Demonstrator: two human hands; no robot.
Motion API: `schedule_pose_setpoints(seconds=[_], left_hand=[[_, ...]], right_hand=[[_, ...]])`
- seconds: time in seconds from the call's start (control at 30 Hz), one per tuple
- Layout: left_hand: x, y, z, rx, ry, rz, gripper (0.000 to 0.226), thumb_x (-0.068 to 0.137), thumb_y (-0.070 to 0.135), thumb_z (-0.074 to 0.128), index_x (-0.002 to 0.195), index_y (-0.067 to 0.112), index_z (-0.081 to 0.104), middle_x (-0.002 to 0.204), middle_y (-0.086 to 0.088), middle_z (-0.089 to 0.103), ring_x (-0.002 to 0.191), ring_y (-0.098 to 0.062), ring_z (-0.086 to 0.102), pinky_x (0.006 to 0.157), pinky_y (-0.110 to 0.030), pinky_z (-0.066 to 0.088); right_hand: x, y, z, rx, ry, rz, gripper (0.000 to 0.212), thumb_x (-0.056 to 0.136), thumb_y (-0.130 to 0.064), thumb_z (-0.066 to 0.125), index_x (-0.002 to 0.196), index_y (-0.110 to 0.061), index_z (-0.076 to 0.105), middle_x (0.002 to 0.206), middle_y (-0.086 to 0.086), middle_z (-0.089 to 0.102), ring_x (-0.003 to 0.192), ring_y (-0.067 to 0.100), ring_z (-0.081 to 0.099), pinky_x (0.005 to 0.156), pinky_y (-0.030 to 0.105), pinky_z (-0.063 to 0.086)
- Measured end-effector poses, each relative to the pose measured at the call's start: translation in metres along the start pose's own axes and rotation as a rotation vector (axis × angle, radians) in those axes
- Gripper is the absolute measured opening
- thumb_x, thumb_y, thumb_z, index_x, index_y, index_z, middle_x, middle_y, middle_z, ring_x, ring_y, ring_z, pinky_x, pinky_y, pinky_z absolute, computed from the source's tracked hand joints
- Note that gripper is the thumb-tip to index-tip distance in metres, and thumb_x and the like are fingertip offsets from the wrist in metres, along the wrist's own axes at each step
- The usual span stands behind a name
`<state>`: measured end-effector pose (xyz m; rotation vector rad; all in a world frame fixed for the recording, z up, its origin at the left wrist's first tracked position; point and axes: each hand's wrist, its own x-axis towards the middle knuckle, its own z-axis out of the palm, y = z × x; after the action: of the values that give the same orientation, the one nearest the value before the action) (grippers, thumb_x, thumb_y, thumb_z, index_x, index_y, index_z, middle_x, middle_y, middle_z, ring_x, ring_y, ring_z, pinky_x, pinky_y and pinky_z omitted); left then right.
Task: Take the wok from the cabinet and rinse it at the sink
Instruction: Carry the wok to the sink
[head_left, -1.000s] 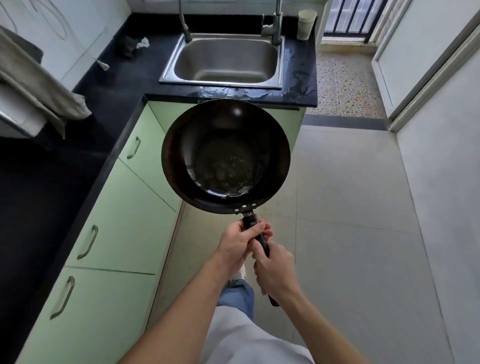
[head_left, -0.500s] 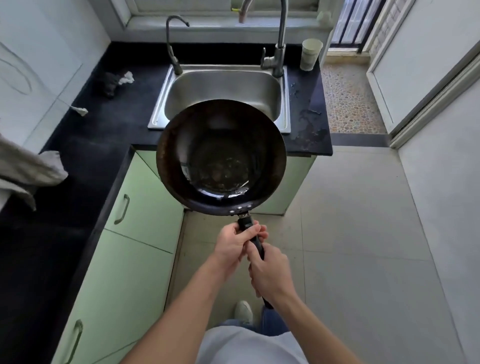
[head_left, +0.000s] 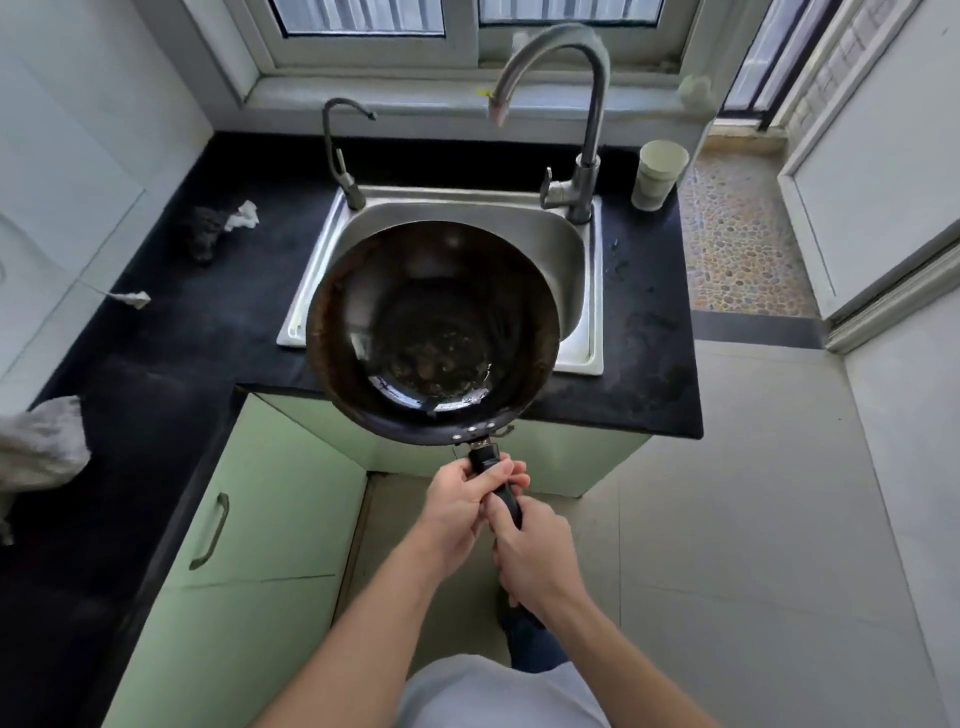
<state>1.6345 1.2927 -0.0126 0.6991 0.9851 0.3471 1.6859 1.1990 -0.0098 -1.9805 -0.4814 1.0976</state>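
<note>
Running along the left wall and turning under the window, a black countertop sits on pale green cabinets. A steel sink is set into the counter below the window. A dark wok is held in the air, open side up. Its bowl overlaps the front part of the sink and the counter edge, and residue and a wet sheen show on its bottom. A tall curved faucet stands at the sink's back right corner and a smaller faucet at the back left. The left hand is wrapped round the black handle close to the bowl. The right hand grasps the same handle just behind it, the two hands touching. A pale cup stands on the counter to the right of the tall faucet. Crumpled scraps lie on the counter to the left of the sink.
</note>
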Motion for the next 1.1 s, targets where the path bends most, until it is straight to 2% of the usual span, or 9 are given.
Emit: schedule_pose_setpoints(seconds=[0.1, 0.27, 0.37, 0.5, 0.63, 0.73, 0.83, 1.03, 1.1], left_hand=[[0.033, 0.024, 0.021, -0.056, 0.017, -0.009, 0.017, 0.093, -0.002, 0.058, 0.109, -0.009, 0.057, 0.094, -0.016, 0.069, 0.074, -0.017, 0.07, 0.074, -0.024, 0.059], [0.076, 0.049, 0.043, -0.1, 0.054, -0.027, 0.015, 0.092, -0.002, 0.058, 0.107, -0.006, 0.059, 0.095, -0.014, 0.07, 0.074, -0.016, 0.07, 0.074, -0.025, 0.059], [0.093, 0.058, 0.047, -0.102, 0.079, -0.042, 0.024, 0.093, -0.002, 0.058, 0.114, -0.012, 0.057, 0.096, -0.015, 0.07, 0.075, -0.016, 0.071, 0.077, -0.026, 0.058], [0.11, 0.065, 0.042, -0.086, 0.083, -0.076, 0.027, 0.093, 0.0, 0.058, 0.117, -0.014, 0.057, 0.096, -0.014, 0.072, 0.08, -0.018, 0.07, 0.077, -0.025, 0.06], [0.128, 0.073, 0.032, -0.057, 0.066, -0.121, 0.027, 0.094, 0.001, 0.058, 0.117, -0.013, 0.059, 0.096, -0.012, 0.073, 0.08, -0.016, 0.071, 0.08, -0.027, 0.059], [0.139, 0.083, 0.02, -0.04, 0.032, -0.163, 0.023, 0.093, 0.003, 0.059, 0.112, -0.01, 0.063, 0.097, -0.013, 0.072, 0.082, -0.018, 0.07, 0.083, -0.03, 0.058], [0.15, 0.093, 0.007, -0.008, -0.007, -0.197, 0.021, 0.093, 0.004, 0.061, 0.109, -0.008, 0.066, 0.094, -0.014, 0.072, 0.083, -0.019, 0.069, 0.086, -0.031, 0.057], [0.166, 0.11, -0.02, 0.038, -0.095, -0.263, 0.024, 0.092, 0.007, 0.063, 0.113, -0.004, 0.067, 0.114, -0.016, 0.073, 0.111, -0.027, 0.068, 0.09, -0.033, 0.055], [0.17, 0.113, -0.028, -0.003, -0.132, -0.311, 0.027, 0.092, 0.008, 0.063, 0.117, -0.002, 0.063, 0.117, -0.014, 0.072, 0.113, -0.028, 0.067, 0.095, -0.038, 0.053]], right_hand=[[0.039, -0.023, -0.019, -0.014, -0.017, -0.002, 0.04, 0.096, -0.037, 0.051, 0.07, -0.008, 0.058, 0.057, 0.004, 0.061, 0.047, 0.02, 0.053, 0.05, 0.048, 0.052], [0.089, -0.045, -0.036, -0.039, -0.031, -0.015, 0.036, 0.098, -0.036, 0.052, 0.067, -0.018, 0.056, 0.057, -0.001, 0.062, 0.048, 0.015, 0.056, 0.049, 0.034, 0.05], [0.109, -0.049, -0.038, -0.063, -0.041, -0.009, 0.034, 0.099, -0.035, 0.052, 0.069, -0.02, 0.057, 0.06, -0.002, 0.063, 0.051, 0.012, 0.057, 0.047, 0.022, 0.044], [0.129, -0.053, -0.033, -0.066, -0.042, 0.01, 0.036, 0.098, -0.036, 0.053, 0.066, -0.021, 0.057, 0.059, -0.002, 0.063, 0.052, 0.011, 0.057, 0.05, 0.024, 0.045], [0.141, -0.059, -0.022, -0.068, -0.011, 0.016, 0.037, 0.099, -0.035, 0.053, 0.063, -0.026, 0.054, 0.055, -0.006, 0.059, 0.046, 0.002, 0.053, 0.045, 0.012, 0.037], [0.147, -0.068, -0.01, -0.074, 0.02, 0.037, 0.037, 0.099, -0.035, 0.053, 0.063, -0.027, 0.053, 0.055, -0.005, 0.059, 0.042, 0.0, 0.054, 0.043, 0.012, 0.037], [0.154, -0.077, 0.005, -0.067, 0.057, 0.067, 0.037, 0.1, -0.035, 0.052, 0.064, -0.026, 0.052, 0.055, -0.005, 0.059, 0.043, 0.005, 0.055, 0.044, 0.019, 0.041], [0.164, -0.08, 0.039, -0.072, 0.131, 0.095, 0.03, 0.098, -0.035, 0.053, 0.071, -0.024, 0.058, 0.06, -0.005, 0.061, 0.051, 0.007, 0.057, 0.05, 0.023, 0.044], [0.167, -0.078, 0.05, -0.074, 0.173, 0.088, 0.028, 0.098, -0.036, 0.054, 0.073, -0.024, 0.061, 0.061, -0.007, 0.061, 0.054, 0.006, 0.057, 0.055, 0.025, 0.044]])
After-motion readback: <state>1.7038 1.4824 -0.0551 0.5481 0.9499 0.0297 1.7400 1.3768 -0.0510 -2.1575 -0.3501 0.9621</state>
